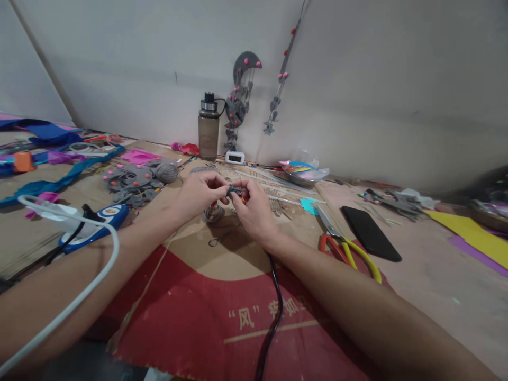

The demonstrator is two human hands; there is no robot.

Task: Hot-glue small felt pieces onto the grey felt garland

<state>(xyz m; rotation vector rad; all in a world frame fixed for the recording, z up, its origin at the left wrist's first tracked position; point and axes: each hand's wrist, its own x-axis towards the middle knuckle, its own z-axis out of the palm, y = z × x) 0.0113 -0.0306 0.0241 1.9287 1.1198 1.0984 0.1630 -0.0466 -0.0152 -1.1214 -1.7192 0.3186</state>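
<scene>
My left hand [205,191] and my right hand [254,209] meet over the middle of the cardboard. Thumbs and fingers of both are pinched on a small dark grey piece [235,191], with a bit of orange showing near the right fingers. Its exact kind is mostly hidden by the fingers. Just below the left fingers lies a small coil of grey yarn [213,212]. A thin loop of cord [214,242] rests on the cardboard nearer to me.
Scissors [337,238] with red and yellow handles and a black phone [371,233] lie right. A bottle [208,129] and small clock [235,157] stand by the wall. Left are grey felt pieces [129,180] and a blue-white device [99,225]. A black cable [277,307] crosses the red cardboard.
</scene>
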